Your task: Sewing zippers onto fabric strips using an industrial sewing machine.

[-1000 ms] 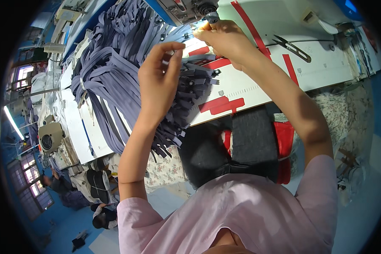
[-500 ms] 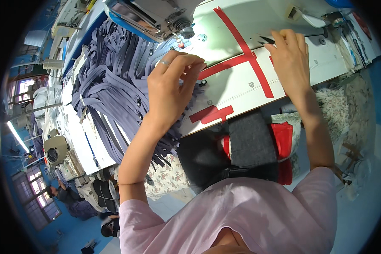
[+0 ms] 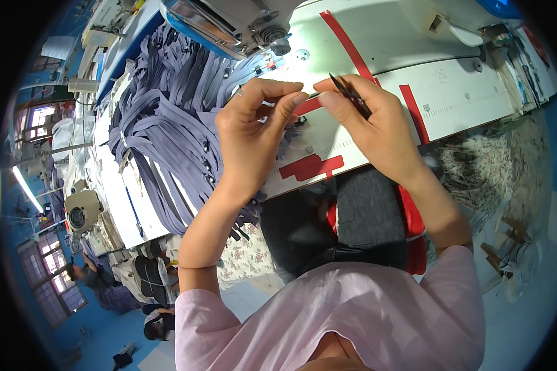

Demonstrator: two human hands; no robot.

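Note:
My left hand (image 3: pixel 250 133) is raised over the near edge of the white sewing table (image 3: pixel 442 86), thumb and index finger pressed together. What the pinch holds, if anything, is too small to see. Just right of it, my right hand (image 3: pixel 377 127) has slim black thread snips (image 3: pixel 351 98) tucked in its grip, points toward the machine. Its thumb and index finger also come together, close to the left fingertips. Beside and under my left forearm lies a big heap of grey-purple zippers (image 3: pixel 167 130) with dark sliders.
A sewing machine head (image 3: pixel 229 28) stands at the top, its needle area lit. Red tape strips (image 3: pixel 346 43) mark the tabletop, and a printed ruler runs along the front edge. Dark and red cloth lies over my lap. Bundled fabric (image 3: pixel 476 167) hangs at the right; people sit far left.
My right hand has swung left and nearer, from the right part of the table to beside my left hand, carrying the snips. The left hand has barely moved.

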